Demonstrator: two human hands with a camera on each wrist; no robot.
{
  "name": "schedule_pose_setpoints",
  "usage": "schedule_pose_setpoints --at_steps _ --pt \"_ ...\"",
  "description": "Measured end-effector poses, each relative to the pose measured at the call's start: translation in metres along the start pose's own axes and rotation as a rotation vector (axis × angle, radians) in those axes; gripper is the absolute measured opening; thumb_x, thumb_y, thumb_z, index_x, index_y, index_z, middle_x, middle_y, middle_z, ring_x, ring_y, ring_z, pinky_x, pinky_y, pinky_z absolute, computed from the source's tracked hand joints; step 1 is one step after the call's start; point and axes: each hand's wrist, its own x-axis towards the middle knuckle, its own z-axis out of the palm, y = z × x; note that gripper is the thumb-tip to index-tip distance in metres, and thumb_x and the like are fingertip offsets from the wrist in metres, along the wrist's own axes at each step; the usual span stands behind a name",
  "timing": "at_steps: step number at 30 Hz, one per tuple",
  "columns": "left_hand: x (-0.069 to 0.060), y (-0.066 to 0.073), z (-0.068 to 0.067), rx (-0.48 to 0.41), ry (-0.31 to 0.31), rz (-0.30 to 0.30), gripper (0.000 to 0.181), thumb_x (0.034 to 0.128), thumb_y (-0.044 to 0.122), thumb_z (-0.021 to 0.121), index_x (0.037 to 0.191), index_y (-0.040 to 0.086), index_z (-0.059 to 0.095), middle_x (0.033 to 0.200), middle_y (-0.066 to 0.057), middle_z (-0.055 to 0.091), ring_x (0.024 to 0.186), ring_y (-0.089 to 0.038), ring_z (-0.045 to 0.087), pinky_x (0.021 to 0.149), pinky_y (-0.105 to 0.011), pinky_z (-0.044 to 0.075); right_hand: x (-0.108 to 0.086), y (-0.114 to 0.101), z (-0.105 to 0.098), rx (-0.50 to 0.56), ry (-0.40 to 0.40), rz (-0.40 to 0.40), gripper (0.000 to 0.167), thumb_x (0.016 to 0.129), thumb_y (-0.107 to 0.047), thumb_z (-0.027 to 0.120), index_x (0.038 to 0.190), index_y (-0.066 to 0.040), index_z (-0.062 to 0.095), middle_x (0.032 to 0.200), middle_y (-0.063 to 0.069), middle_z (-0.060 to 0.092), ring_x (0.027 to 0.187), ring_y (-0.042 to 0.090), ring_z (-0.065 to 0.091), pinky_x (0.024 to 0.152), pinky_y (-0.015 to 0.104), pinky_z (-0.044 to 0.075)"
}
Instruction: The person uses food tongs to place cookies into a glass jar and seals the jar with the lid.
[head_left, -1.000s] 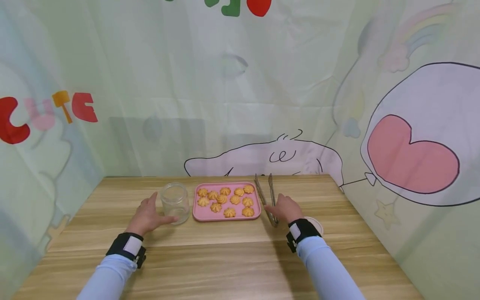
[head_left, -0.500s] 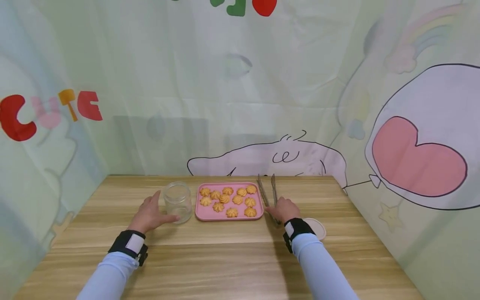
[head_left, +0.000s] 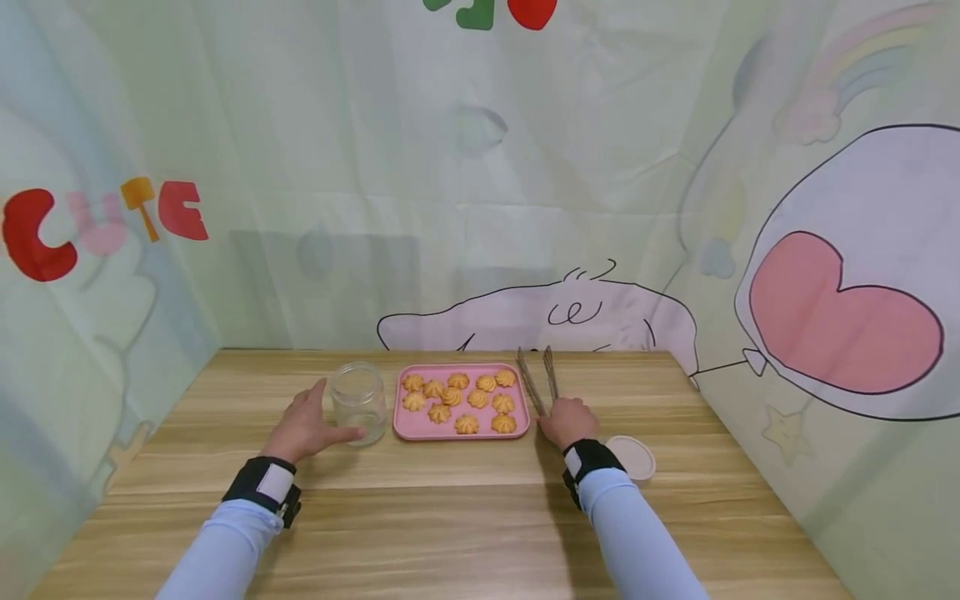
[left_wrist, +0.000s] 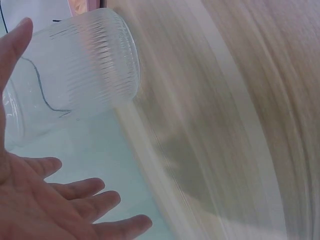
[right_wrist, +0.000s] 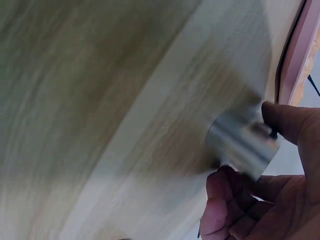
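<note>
A clear glass jar (head_left: 358, 392) stands upright at the left of the wooden table. My left hand (head_left: 303, 427) is beside it, fingers spread and thumb crossing in front of the jar's lower side. In the left wrist view, the jar (left_wrist: 95, 65) lies between the thumb and the stretched fingers (left_wrist: 90, 207), which do not wrap it. Metal tongs (head_left: 531, 383) point away from me, arms apart, right of the pink tray (head_left: 420, 431). My right hand (head_left: 570, 422) grips their near end; in the right wrist view the tongs' bent end (right_wrist: 242, 145) sits between thumb and curled fingers.
Several swirled cookies (head_left: 467, 424) lie spread on the pink tray, between jar and tongs. A round pale lid (head_left: 633, 457) lies flat beside my right wrist. A printed curtain (head_left: 480, 208) borders the table (head_left: 450, 533) at the back and sides.
The view has shifted slightly. My right hand has settled more tightly around the tongs' near end, and more of the lid shows. The left hand stays beside the jar.
</note>
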Motion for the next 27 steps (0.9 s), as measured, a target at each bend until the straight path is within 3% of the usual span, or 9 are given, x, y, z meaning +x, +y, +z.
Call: schedule_pose_setpoints --at_steps 5,10,14,20,27 --pt "0.002 0.003 -0.001 -0.021 -0.004 0.027 0.116 0.075 0.042 0.085 0.152 -0.008 0.015 0.148 -0.042 0.022 0.133 -0.058 0.028 0.104 -0.069 0.029 -0.002 0.009 -0.004 0.053 0.037 -0.017 0.024 0.087 -0.021 0.063 0.081 0.003 0.062 0.08 0.019 0.063 0.073 0.032 0.062 0.063 0.047 0.052" --pt "0.005 0.004 -0.003 -0.042 0.008 0.063 0.111 0.0738 0.041 0.087 0.151 -0.006 0.022 0.144 -0.038 0.032 0.13 -0.054 0.035 0.103 -0.068 0.031 -0.009 0.01 -0.02 0.108 0.093 -0.031 0.03 0.088 -0.02 0.06 0.089 0.01 0.062 0.083 0.025 0.06 0.077 0.039 0.062 0.068 0.052 0.052" --pt "0.01 0.004 -0.004 -0.053 0.029 0.096 0.105 0.0739 0.037 0.087 0.148 -0.007 0.028 0.142 -0.035 0.039 0.13 -0.052 0.037 0.105 -0.067 0.03 -0.017 0.011 -0.035 0.125 0.125 -0.045 0.031 0.089 -0.02 0.06 0.087 0.011 0.061 0.078 0.025 0.06 0.072 0.041 0.063 0.063 0.053 0.052" --pt "0.016 0.007 -0.006 -0.062 0.009 0.083 0.107 0.0747 0.04 0.087 0.148 -0.009 0.026 0.143 -0.036 0.037 0.131 -0.053 0.036 0.106 -0.066 0.03 -0.027 0.014 -0.052 0.132 0.091 -0.028 0.031 0.093 -0.025 0.057 0.088 0.006 0.059 0.074 0.016 0.058 0.066 0.031 0.057 0.057 0.044 0.048" --pt "0.022 0.012 -0.008 -0.104 -0.039 0.057 0.111 0.0759 0.04 0.085 0.149 -0.01 0.019 0.146 -0.038 0.033 0.133 -0.054 0.033 0.107 -0.066 0.029 -0.042 0.011 -0.072 0.137 0.096 -0.051 0.032 0.094 -0.027 0.058 0.089 0.004 0.059 0.073 0.013 0.058 0.064 0.029 0.056 0.057 0.043 0.048"
